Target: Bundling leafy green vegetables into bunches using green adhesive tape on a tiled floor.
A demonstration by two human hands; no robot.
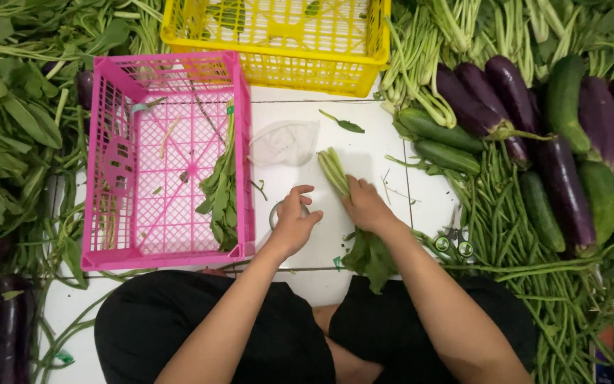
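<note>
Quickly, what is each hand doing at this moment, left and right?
Left hand: fingers curled on a small round roll of tape on the floor.
Right hand: closed on a bunch of leafy greens.

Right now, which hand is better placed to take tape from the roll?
Probably left: the left hand already rests on the tape roll, while the right hand pins the greens bundle to the floor.
</note>
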